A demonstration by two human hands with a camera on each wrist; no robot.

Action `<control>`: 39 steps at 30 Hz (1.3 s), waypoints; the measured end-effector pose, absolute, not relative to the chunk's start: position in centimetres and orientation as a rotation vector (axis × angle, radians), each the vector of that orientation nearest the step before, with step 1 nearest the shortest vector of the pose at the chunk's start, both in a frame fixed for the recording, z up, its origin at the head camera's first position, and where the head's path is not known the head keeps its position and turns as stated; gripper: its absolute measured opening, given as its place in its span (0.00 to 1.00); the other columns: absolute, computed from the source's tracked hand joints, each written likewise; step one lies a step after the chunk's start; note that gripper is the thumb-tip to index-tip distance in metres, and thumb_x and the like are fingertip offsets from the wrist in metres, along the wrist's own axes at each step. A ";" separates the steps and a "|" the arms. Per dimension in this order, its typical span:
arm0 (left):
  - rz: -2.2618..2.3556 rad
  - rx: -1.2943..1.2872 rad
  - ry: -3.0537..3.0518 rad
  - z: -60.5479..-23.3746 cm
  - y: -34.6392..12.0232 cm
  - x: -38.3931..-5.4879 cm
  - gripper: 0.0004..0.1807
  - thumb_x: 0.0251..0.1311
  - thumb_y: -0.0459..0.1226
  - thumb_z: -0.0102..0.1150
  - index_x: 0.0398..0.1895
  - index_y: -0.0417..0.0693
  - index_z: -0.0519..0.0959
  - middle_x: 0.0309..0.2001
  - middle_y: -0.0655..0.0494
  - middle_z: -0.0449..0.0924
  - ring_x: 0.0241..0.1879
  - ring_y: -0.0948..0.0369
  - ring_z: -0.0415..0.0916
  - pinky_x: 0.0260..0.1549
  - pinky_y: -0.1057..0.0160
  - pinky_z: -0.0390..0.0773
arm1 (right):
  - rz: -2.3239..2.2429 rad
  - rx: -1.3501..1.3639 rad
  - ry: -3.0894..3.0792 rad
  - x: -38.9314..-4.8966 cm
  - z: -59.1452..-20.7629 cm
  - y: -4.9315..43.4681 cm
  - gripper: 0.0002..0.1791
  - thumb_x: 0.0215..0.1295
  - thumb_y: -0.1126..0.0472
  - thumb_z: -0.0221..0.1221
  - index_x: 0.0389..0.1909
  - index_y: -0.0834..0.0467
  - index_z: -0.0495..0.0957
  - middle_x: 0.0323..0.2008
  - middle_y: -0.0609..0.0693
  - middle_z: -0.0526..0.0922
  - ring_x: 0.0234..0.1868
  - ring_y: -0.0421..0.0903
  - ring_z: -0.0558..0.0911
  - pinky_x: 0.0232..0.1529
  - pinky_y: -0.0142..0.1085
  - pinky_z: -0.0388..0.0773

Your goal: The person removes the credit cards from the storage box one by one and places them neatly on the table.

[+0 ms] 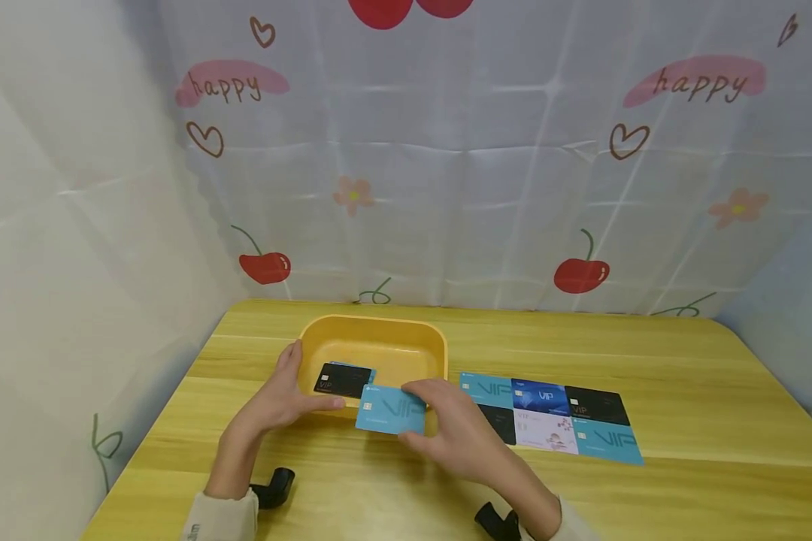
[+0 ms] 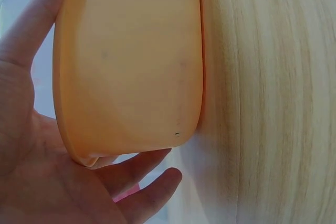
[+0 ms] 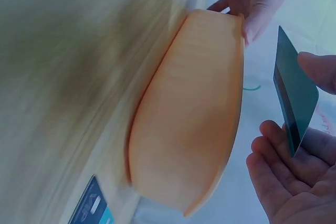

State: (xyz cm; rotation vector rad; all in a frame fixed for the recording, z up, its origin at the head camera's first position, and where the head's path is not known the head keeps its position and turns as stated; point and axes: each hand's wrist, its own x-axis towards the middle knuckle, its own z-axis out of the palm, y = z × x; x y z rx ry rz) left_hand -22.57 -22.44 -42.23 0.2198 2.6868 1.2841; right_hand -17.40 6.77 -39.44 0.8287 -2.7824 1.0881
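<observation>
A yellow plastic tray (image 1: 406, 330) rests on the table, with a black VIP card (image 1: 341, 381) inside it lying over a blue-edged card. My left hand (image 1: 280, 394) grips the tray's left end; its thumb lies along the front rim. In the left wrist view, fingers (image 2: 142, 169) bend round the tray's corner. Above the tray's front right corner, my right hand (image 1: 456, 428) pinches a teal VIP card (image 1: 391, 410) by its right end. The right wrist view shows this teal card (image 3: 294, 93) tilted between thumb and fingers, apart from the tray.
Right of the tray, several cards lie edge to edge in two rows on the wooden table (image 1: 717, 421). They include a dark blue card (image 1: 540, 396), a pale floral card (image 1: 545, 432) and a teal card (image 1: 609, 441). A printed curtain (image 1: 446, 218) hangs behind.
</observation>
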 end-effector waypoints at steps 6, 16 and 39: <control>1.281 0.223 2.676 -42.1 -22.5 -22.6 0.75 0.45 0.55 0.77 0.75 0.30 0.28 0.76 0.33 0.25 0.74 0.38 0.35 0.69 0.39 0.44 | 1.088 0.778 -2.792 -15.8 -39.8 8.8 0.27 0.58 0.54 0.70 0.58 0.56 0.78 0.56 0.45 0.79 0.57 0.46 0.76 0.56 0.48 0.75; 1.255 0.201 2.682 -42.2 -23.0 -22.3 0.76 0.45 0.56 0.76 0.75 0.31 0.27 0.76 0.32 0.25 0.74 0.38 0.33 0.68 0.38 0.43 | 1.195 0.642 -2.936 -14.3 -40.4 12.1 0.31 0.57 0.48 0.71 0.60 0.53 0.77 0.59 0.46 0.77 0.61 0.51 0.74 0.58 0.53 0.73; 1.257 0.221 2.668 -42.0 -22.6 -22.6 0.75 0.46 0.56 0.76 0.75 0.32 0.27 0.76 0.34 0.25 0.74 0.38 0.33 0.68 0.38 0.43 | 1.049 0.535 -3.049 -14.3 -42.3 16.7 0.28 0.53 0.55 0.74 0.56 0.53 0.80 0.55 0.46 0.77 0.59 0.54 0.73 0.57 0.57 0.71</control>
